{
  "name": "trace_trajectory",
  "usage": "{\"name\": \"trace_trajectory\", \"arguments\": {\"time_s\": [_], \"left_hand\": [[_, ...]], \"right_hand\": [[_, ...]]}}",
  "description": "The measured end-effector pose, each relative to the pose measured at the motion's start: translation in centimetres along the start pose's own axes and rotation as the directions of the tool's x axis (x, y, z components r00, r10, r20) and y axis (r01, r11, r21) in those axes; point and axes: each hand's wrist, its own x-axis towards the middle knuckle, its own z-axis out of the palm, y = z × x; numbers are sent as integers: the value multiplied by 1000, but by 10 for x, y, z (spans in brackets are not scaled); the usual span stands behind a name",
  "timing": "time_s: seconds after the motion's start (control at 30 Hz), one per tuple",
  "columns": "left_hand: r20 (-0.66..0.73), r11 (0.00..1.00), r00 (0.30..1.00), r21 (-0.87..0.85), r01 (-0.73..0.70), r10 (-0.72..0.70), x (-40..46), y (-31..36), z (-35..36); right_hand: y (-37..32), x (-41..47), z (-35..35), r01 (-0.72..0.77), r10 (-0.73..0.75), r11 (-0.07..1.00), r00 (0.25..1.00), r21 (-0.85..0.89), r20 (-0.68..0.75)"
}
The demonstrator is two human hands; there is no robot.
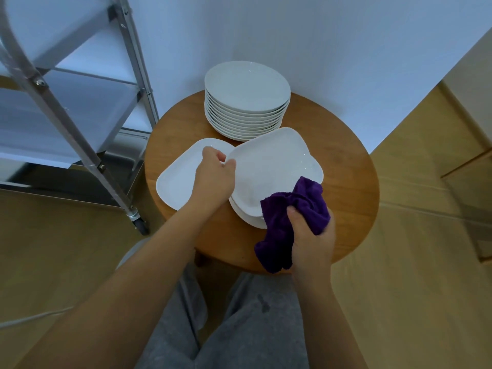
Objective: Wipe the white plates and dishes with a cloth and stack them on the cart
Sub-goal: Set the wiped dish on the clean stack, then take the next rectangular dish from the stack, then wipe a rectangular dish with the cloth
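My left hand [214, 177] grips the left rim of a white squarish dish [271, 161] and holds it tilted above a small pile of like dishes [246, 215]. My right hand [311, 235] grips a purple cloth [295, 209] that touches the dish's lower right corner. Another white squarish plate [175, 177] lies flat to the left, partly under my left wrist. A tall stack of several round white plates [246, 102] stands at the back of the round wooden table [346, 182]. The metal cart [80, 102] with white shelves stands to the left.
A white wall rises right behind the table. The cart's caster wheel [139, 222] sits on the wooden floor close to the table's left edge. My legs in grey trousers [239, 328] are below the table's near edge.
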Motion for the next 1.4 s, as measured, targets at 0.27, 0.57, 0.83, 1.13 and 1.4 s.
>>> {"name": "trace_trajectory", "arguments": {"time_s": [0.27,0.57,0.83,1.13,1.4], "left_hand": [[177,758,961,-591,277,-213,-56,-25,-9],[527,405,832,-732,548,-172,-111,-37,-28],[591,139,797,-785,604,-123,-109,-36,-42],[594,371,758,-662,651,-271,-124,-37,-39],[671,417,739,-655,630,-60,-134,-38,-54]], "right_hand": [[-11,-6,-20,-146,145,922,989,358,31],[-12,-27,-20,-142,137,983,989,117,50],[-32,-86,-23,293,-126,873,908,-390,399],[-30,-80,8,749,204,402,488,-527,849],[-40,-25,16,860,76,156,481,-486,874]]}}
